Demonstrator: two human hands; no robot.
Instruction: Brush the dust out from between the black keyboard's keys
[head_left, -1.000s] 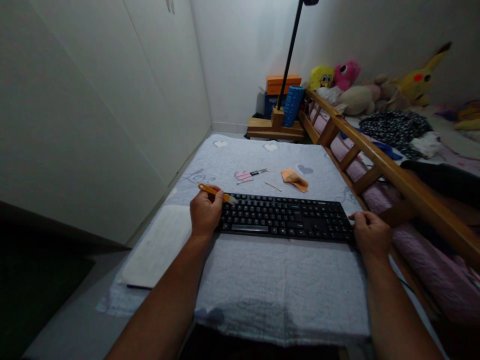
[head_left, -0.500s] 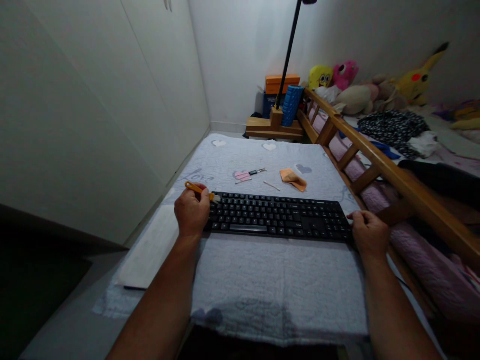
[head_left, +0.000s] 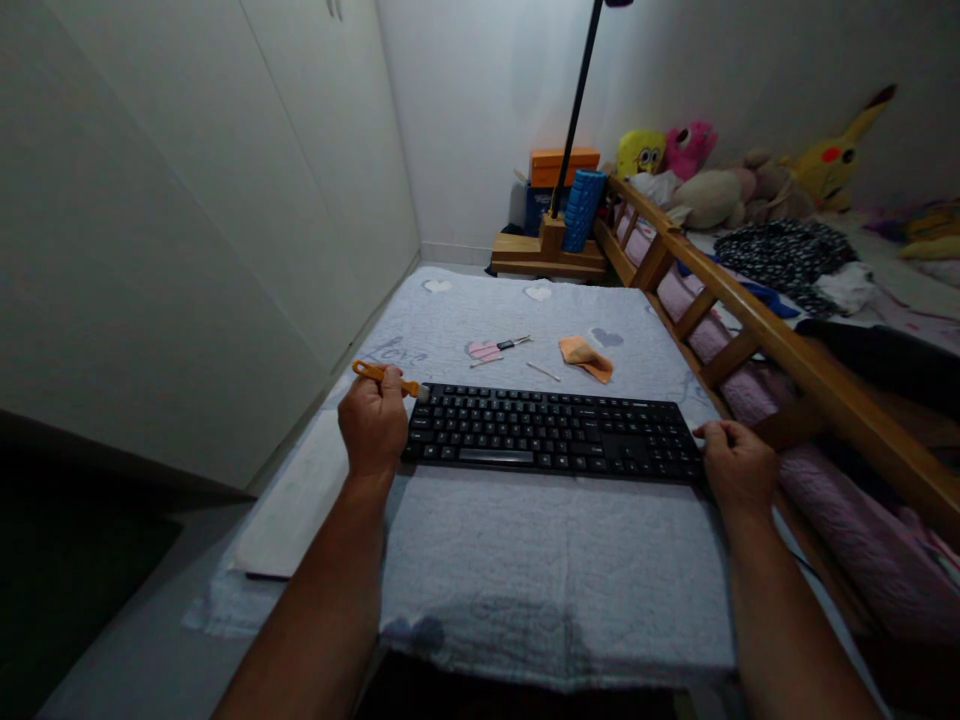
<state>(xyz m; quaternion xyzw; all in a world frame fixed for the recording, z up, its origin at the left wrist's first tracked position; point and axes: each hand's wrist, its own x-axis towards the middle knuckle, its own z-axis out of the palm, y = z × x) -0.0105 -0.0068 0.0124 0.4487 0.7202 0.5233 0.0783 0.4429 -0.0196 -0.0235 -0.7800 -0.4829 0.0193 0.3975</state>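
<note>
A black keyboard (head_left: 525, 430) lies across the cloth-covered table in the head view. My left hand (head_left: 373, 420) is closed round the orange handle of a small brush (head_left: 411, 388); its pale bristles reach the keyboard's upper left corner. At the opposite end, my right hand (head_left: 739, 460) pinches the keyboard's right edge, its fingertips partly hidden. Beyond the keyboard lie an orange cloth (head_left: 587, 359), a cotton swab (head_left: 544, 372), a second swab (head_left: 487, 362) and a slim tool with a dark grip and metal tip (head_left: 514, 343).
A flat white board or pad (head_left: 300, 510) lies under my left forearm. Along the right runs a wooden bed rail (head_left: 787, 360), close to my right hand. A lamp stand on a wooden base (head_left: 551, 250) and a blue roller (head_left: 583, 212) stand past the table's far edge.
My left hand has moved a little to the left with the brush, from over the keys to the keyboard's corner. My right hand and the keyboard stay put.
</note>
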